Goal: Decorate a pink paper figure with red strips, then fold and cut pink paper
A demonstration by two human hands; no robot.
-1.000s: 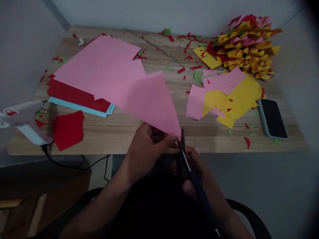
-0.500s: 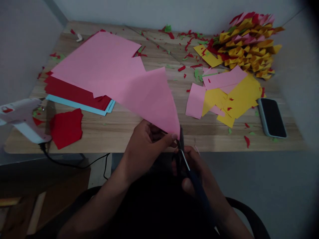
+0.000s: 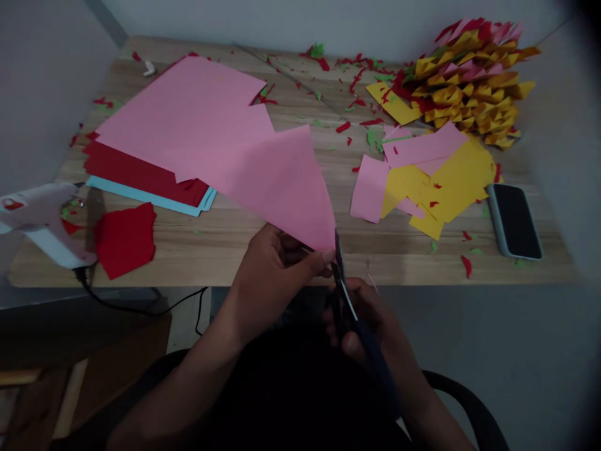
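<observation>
A pink paper sheet reaches over the table toward me, its near corner pinched between the thumb and fingers of my left hand. My right hand is closed round the dark blue handles of a pair of scissors. The blades point away from me and lie at the sheet's right edge, close to my left thumb. Part of the right-hand fingers is hidden behind the scissors. Under the far end of the held sheet lies more pink paper, on top of red sheets and light blue sheets.
A white glue gun stands at the left beside a red paper piece. Pink and yellow offcuts, a phone and a folded-paper piece are on the right. Red and green scraps litter the wooden table.
The scissor blades have drawn closer together and shifted slightly left against the paper's edge. My left hand keeps its pinch in nearly the same place.
</observation>
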